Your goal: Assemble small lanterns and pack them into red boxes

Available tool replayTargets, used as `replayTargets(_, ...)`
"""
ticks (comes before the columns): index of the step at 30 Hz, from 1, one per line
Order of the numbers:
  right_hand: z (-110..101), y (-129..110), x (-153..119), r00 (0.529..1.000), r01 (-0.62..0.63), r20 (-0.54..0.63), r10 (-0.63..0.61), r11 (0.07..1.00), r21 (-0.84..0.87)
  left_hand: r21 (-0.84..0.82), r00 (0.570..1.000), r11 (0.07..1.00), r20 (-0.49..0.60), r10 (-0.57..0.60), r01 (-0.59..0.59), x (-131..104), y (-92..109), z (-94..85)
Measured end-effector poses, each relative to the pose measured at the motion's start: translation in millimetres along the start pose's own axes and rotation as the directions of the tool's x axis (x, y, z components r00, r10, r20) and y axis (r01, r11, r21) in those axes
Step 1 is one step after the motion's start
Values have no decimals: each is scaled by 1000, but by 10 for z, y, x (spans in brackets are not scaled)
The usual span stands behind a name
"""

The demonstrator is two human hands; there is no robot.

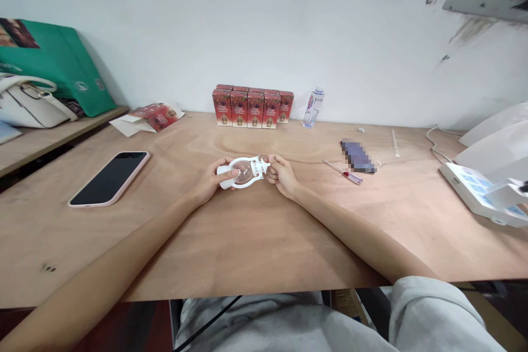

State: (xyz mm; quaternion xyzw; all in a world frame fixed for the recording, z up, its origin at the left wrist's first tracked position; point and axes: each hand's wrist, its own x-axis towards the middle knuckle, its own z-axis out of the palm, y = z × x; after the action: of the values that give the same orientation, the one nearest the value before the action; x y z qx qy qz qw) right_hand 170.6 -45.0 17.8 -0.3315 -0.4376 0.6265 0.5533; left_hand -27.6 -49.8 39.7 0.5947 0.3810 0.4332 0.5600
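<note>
A small white lantern (244, 172) with a clear rounded middle lies sideways just above the wooden table. My left hand (213, 179) is closed around its white base, thumb on top. At the other end, my right hand (282, 175) has its fingers closed at the lantern's pointed top. What exactly those fingertips pinch there is too small to make out.
Red printed boxes (254, 109) and a water bottle (314, 107) stand by the wall. A phone (110, 179) and a folded red sheet (159, 116) lie left. On the right are a screwdriver (350, 177), a blurred dark object (358, 156) and a white device (482, 192).
</note>
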Motion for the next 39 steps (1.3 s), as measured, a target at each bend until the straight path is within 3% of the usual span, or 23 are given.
replayTargets(25, 30, -29, -36, 999, -29, -41, 28, 999, -39, 47, 999, 999, -32, 14, -13, 2, -43, -24)
replayTargets(39, 14, -4, -18, 999, -28, -40, 26, 999, -37, -22, 999, 1000, -41, 21, -22, 6, -49, -22)
